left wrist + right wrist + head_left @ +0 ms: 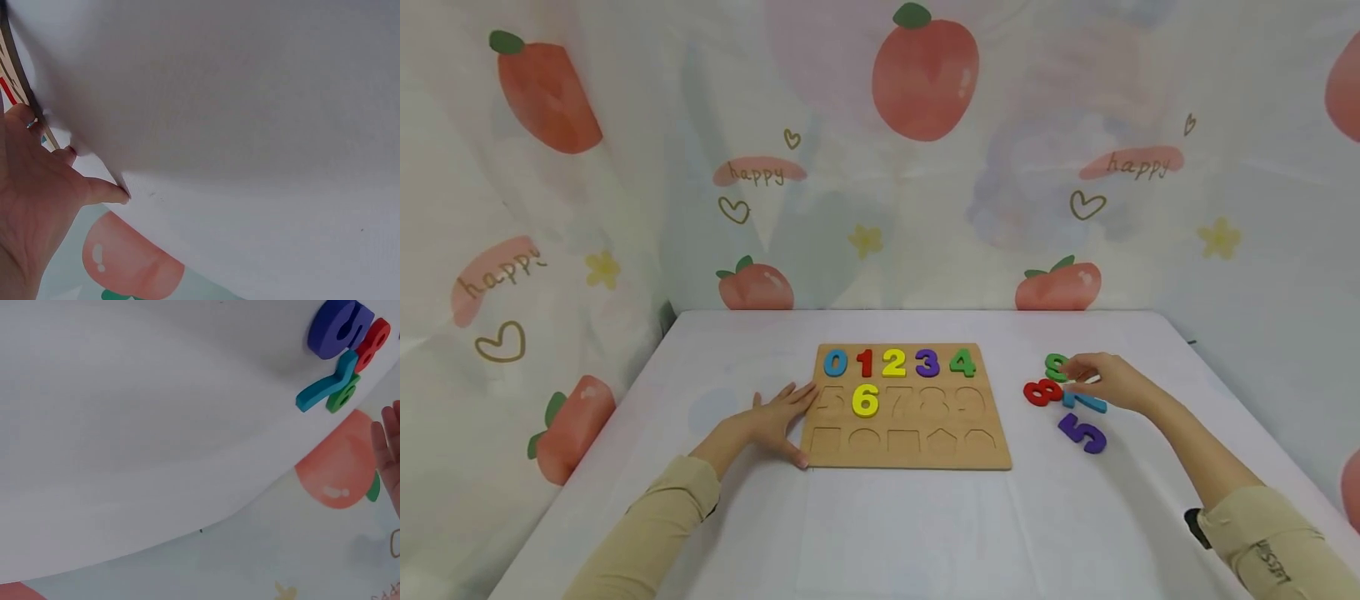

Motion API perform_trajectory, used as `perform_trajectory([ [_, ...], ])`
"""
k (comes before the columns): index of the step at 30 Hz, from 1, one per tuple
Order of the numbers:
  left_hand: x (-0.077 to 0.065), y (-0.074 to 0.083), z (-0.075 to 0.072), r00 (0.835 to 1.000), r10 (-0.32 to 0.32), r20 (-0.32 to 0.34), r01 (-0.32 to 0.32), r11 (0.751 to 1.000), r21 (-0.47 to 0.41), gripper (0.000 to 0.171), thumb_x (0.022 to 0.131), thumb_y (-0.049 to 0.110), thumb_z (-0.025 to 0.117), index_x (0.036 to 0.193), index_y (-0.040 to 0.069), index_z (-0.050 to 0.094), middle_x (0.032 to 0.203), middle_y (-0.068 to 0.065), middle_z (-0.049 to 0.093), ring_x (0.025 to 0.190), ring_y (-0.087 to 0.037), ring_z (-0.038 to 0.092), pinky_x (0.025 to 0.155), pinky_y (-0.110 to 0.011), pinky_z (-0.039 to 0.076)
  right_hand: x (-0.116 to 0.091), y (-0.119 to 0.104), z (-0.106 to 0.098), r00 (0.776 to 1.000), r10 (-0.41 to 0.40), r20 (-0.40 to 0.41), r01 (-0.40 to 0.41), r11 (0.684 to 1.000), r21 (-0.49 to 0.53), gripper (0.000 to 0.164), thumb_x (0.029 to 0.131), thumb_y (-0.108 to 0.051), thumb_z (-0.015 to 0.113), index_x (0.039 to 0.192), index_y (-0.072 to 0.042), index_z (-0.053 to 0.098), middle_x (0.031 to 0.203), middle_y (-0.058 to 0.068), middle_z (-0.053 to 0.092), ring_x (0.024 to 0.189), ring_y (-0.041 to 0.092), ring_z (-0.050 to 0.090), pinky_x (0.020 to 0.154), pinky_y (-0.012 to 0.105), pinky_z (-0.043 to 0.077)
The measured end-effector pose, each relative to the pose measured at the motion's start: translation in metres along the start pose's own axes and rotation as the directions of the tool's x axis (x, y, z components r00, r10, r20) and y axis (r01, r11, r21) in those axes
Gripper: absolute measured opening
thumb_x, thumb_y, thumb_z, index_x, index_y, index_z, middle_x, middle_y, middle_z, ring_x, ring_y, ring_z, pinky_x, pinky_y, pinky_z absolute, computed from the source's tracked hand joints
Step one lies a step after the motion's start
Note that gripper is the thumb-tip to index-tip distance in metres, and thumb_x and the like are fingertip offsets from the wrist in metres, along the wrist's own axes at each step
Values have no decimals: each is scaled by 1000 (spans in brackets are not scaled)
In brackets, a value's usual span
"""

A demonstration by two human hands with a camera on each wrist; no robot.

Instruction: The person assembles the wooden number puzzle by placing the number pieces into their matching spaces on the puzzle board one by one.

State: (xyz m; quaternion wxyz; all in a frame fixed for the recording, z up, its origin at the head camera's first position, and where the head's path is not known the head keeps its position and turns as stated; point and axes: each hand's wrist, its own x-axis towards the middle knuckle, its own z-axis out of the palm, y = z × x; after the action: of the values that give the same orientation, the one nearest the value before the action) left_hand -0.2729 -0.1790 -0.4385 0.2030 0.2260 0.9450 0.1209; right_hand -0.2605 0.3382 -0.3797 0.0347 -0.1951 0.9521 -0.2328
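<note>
A wooden number board (907, 458) lies flat on the table. Spread along its left edge, my left hand (778, 423) touches it with straight fingers and thumb; the left wrist view shows the same hand (44, 181) at the edge. Blue 0 (835, 362), red 1, yellow 2, purple 3 and green 4 fill the top row, and a yellow 6 (865, 401) sits below. My right hand (1108, 381) hovers by a green 9 (1056, 367) and blue 7 (1086, 402). In the right wrist view its fingers (390, 434) look extended, holding nothing visible.
A red 8 (1042, 392) lies beside the green 9, and a purple 5 (1083, 434) lies nearer the front. The board's bottom row has several shape recesses. White cloth covers the table (895, 533); a printed curtain (880, 225) hangs behind it.
</note>
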Motion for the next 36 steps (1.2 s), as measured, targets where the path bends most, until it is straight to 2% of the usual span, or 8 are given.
perform_trajectory([
  [5, 1, -2, 1, 1000, 9, -3, -9, 1000, 10, 122, 63, 58, 79, 153, 14, 9, 161, -4, 1, 146, -38, -2, 101, -78, 1, -16, 9, 5, 998, 47, 31, -47, 999, -14, 29, 85, -11, 68, 105, 9, 61, 89, 10, 65, 84, 25, 61, 70, 26, 54],
  [12, 4, -4, 2, 1000, 4, -7, -4, 1000, 13, 122, 62, 57, 79, 153, 16, 10, 161, -3, 1, 146, -37, -1, 100, -78, 1, -28, 21, 13, 987, 87, 135, -89, 996, 15, 21, 85, -6, 66, 98, 9, 62, 84, 7, 63, 79, 18, 57, 69, 26, 53],
  [16, 4, -4, 3, 1000, 2, -10, -2, 1000, 6, 122, 62, 56, 80, 153, 16, 10, 161, -3, 1, 146, -37, -2, 101, -78, 0, -32, 26, 16, 980, 89, 178, -97, 995, 37, 18, 86, -8, 66, 95, 7, 62, 82, 5, 62, 76, 14, 53, 66, 22, 51],
  [22, 5, -6, 4, 1000, 0, -14, 0, 1000, 4, 122, 62, 57, 80, 153, 15, 10, 161, -3, 1, 146, -37, -2, 100, -78, -1, -34, 32, 22, 982, 98, 164, -107, 993, 42, 18, 82, -11, 70, 91, 3, 63, 80, 1, 57, 74, 11, 49, 62, 18, 46],
  [29, 4, -5, 3, 1000, 13, -15, -13, 1000, 4, 121, 62, 57, 79, 153, 15, 10, 161, -3, 2, 147, -36, -2, 100, -78, -1, -28, 34, 26, 978, 147, 147, -148, 989, -8, 14, 82, -10, 71, 87, -1, 61, 78, 1, 55, 73, 15, 48, 61, 21, 43],
  [36, 5, -5, 2, 1000, -3, -4, 3, 1000, 10, 122, 62, 58, 80, 153, 15, 10, 161, -2, 1, 147, -36, -2, 101, -78, 0, -24, 34, 29, 984, 127, 122, -123, 991, -46, 12, 81, -8, 70, 82, 0, 61, 71, 0, 55, 66, 12, 47, 57, 20, 41],
])
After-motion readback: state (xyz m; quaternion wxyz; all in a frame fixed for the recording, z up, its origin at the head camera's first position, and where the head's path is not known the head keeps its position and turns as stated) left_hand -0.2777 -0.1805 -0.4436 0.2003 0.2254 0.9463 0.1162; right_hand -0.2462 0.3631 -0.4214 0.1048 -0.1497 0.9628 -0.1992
